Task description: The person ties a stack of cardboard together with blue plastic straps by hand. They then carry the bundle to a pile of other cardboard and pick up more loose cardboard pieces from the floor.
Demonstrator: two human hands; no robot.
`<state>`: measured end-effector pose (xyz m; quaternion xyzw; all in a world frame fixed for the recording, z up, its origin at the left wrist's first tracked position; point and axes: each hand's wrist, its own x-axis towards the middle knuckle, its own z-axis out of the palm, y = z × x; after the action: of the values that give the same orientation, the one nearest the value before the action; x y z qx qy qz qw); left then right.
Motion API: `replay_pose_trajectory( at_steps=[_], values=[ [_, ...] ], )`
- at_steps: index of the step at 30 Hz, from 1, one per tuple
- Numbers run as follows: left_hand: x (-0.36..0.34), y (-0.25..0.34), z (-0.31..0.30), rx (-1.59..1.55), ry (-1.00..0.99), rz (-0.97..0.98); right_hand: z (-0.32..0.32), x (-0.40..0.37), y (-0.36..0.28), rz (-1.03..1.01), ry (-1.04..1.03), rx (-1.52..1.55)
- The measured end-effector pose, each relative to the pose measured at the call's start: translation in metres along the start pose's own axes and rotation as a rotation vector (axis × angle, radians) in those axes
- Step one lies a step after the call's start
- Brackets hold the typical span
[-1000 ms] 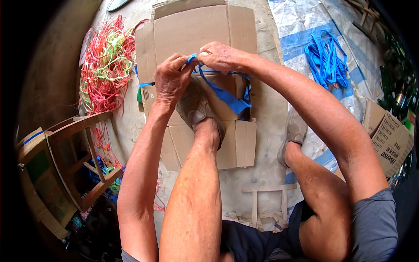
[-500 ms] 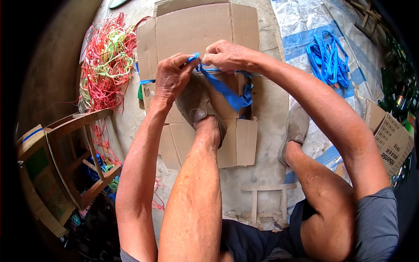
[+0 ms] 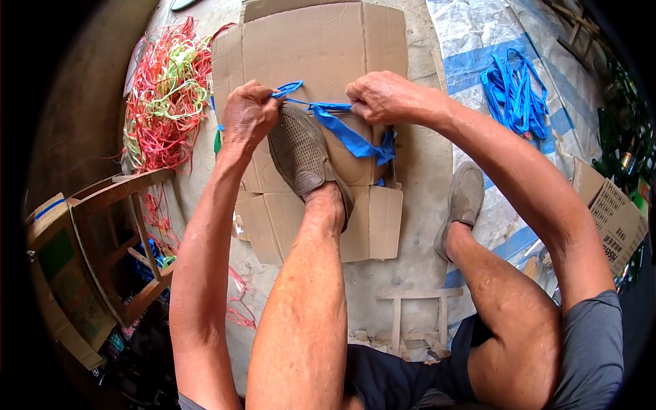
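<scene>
Both hands grip a blue strap (image 3: 352, 140) stretched across flattened cardboard (image 3: 304, 44). My left hand (image 3: 251, 113) is closed on one end, with a short blue loop sticking out past its fingers. In a fist, my right hand (image 3: 383, 99) holds the other side of the taut length. A loose, wide piece of the strap droops between the hands to the cardboard's right edge. My shoe (image 3: 297, 147) presses on the cardboard just below the strap.
Red and green twine (image 3: 171, 102) lies heaped at the left. A blue strap bundle (image 3: 516, 92) rests on the striped sheet (image 3: 471, 41) at the right. A wooden frame (image 3: 140, 219) stands lower left, a printed carton (image 3: 615, 219) at the far right.
My hands have moved apart, the left one leftward and the right one rightward. The blue strap between them is now pulled straight, and more of the shoe shows.
</scene>
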<state>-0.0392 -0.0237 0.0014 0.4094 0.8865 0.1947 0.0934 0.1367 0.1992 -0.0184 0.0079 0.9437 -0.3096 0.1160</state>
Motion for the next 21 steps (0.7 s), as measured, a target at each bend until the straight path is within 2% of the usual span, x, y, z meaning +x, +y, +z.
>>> replay_pose_trajectory(
  at_steps=[5,9,18,21],
  values=[
    [0.007,-0.010,-0.001,-0.090,-0.154,-0.265,0.011,-0.010,-0.004,0.029,0.029,-0.075],
    [0.008,-0.015,-0.006,-0.217,-0.244,-0.310,0.004,-0.008,-0.007,0.020,0.033,-0.147],
    [0.007,-0.030,0.004,-0.382,-0.205,-0.397,-0.005,-0.008,-0.015,0.030,-0.029,-0.132],
    [0.001,-0.039,-0.002,-0.340,-0.205,-0.465,-0.001,-0.012,-0.016,0.044,-0.034,-0.134]
  ],
)
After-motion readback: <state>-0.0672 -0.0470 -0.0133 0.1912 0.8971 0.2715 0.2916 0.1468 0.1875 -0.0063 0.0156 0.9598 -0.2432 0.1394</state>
